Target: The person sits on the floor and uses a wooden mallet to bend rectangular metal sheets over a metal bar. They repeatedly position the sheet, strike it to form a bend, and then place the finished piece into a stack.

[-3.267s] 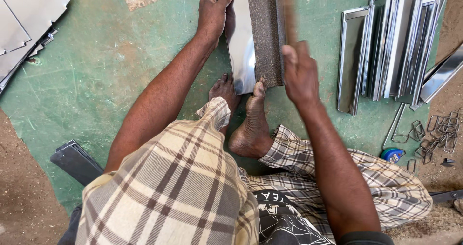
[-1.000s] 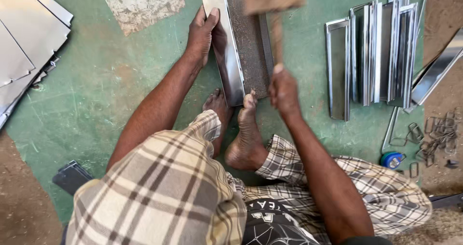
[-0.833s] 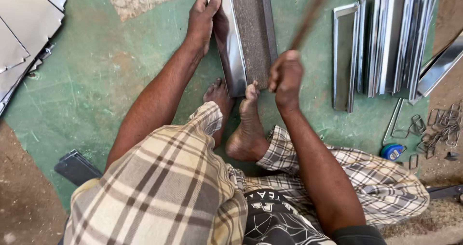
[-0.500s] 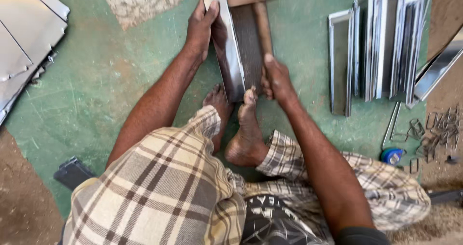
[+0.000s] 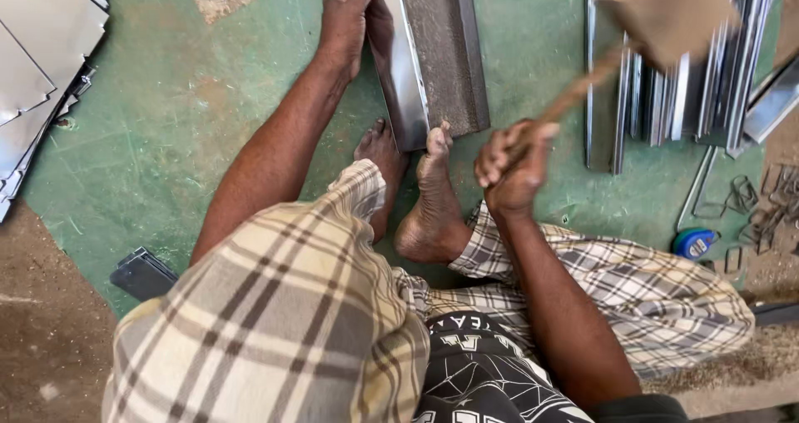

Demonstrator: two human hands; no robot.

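Head view: your right hand, centre right, is clenched on the raised wooden mallet; your left hand, top centre, grips the shiny sheet strip against the dark steel bar. Strike squarely along the fold, clear of fingers and toes.

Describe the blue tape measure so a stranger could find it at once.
Start at the stack of bent metal channels on the green floor, upper right. Just below it, beside the checked trouser leg, lies the tape measure: small, round, the only bright blue thing among grey metal.
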